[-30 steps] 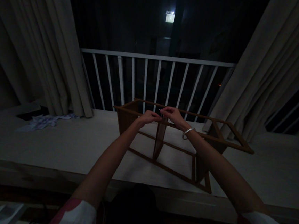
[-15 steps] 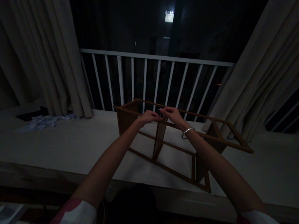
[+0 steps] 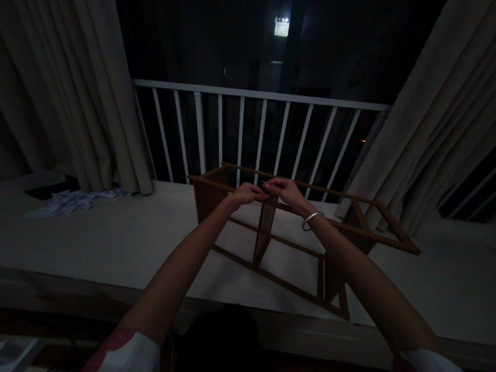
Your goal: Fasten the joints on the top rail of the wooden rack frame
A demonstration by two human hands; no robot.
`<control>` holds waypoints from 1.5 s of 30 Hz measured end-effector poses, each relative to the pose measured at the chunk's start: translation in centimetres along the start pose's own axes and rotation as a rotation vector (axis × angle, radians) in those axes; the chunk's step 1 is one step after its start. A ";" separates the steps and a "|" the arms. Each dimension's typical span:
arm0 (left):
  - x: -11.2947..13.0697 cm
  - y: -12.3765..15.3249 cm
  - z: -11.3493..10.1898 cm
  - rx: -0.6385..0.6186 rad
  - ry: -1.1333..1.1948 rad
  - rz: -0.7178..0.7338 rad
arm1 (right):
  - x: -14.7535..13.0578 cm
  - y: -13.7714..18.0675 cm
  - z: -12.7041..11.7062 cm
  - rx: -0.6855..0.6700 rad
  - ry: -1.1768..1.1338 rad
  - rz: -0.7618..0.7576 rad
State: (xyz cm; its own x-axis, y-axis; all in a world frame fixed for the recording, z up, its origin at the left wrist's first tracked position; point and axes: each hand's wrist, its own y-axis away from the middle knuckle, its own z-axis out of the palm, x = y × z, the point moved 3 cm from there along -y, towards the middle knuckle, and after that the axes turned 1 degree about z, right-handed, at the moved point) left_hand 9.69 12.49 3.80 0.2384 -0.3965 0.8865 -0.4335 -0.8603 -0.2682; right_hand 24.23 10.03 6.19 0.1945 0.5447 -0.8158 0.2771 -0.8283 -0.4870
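Note:
A brown wooden shelf rack (image 3: pixel 264 234) lies on its side on the white window ledge, its open frame facing up. My left hand (image 3: pixel 248 193) is closed at the upper long rail, where the middle shelf board meets it, its fingers curled on the wood. Just right of it, my right hand (image 3: pixel 284 190), a silver bangle (image 3: pixel 312 220) on its wrist, pinches a small thin shiny piece (image 3: pixel 265 183) above the same joint. The fingertips of both hands almost meet. Dim light hides the exact kind of the small piece.
White railings (image 3: pixel 264 96) stand behind the rack before a dark window. Beige curtains (image 3: pixel 79 78) hang on both sides. Crumpled papers (image 3: pixel 70 202) and a dark flat item (image 3: pixel 50 187) lie on the ledge (image 3: pixel 107 249) at left. A pale object (image 3: pixel 10 353) is low at left.
My right fingertips have tilted slightly down and closer to my left fingers, with the small piece showing less. The rack and my left hand have barely moved.

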 end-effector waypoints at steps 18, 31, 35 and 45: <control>0.6 0.0 0.0 -0.031 0.095 0.006 | 0.1 0.2 0.0 0.006 -0.070 0.104; 0.5 0.0 -0.2 -0.044 0.033 -0.004 | 0.2 0.4 0.2 -0.088 -0.113 0.185; 0.5 0.0 -0.1 -0.049 0.043 0.006 | 0.1 0.3 0.2 -0.073 -0.107 0.178; 0.2 -0.1 -0.2 -0.048 0.055 0.020 | 0.0 0.2 0.3 -0.045 -0.100 0.159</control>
State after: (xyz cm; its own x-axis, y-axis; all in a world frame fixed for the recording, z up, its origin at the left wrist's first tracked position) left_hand 9.63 12.58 4.09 0.1818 -0.3944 0.9008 -0.4790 -0.8355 -0.2691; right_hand 24.03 9.81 6.01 0.1458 0.3897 -0.9093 0.2927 -0.8950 -0.3366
